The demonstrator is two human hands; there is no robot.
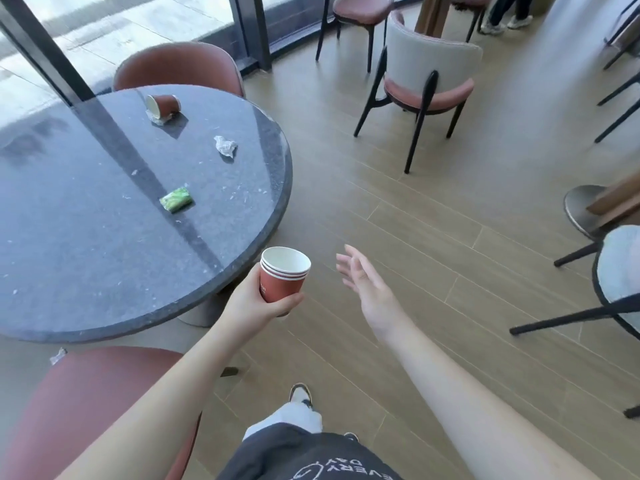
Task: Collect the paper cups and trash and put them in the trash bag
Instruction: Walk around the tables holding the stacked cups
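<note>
- Reading what we can: the dark shirt point(311, 462) at the bottom edge shows "EVERY DAY" upside down; the print on the cups is too small to read.
- Our left hand point(249, 306) grips a stack of red paper cups point(284, 277) upright, just off the round worktop point(104, 254); the top cup looks empty.
- Our right hand point(363, 282) hangs released over the floor point(433, 237), fingers spread.
- On the worktop lie a tipped red cup point(164, 105) beside a paper scrap, a crumpled white napkin point(225, 146) and a green packet point(176, 199).

Bright daylight from windows point(121, 19), table point(104, 254) glare, frame shadow, wide-angle edge bending
</note>
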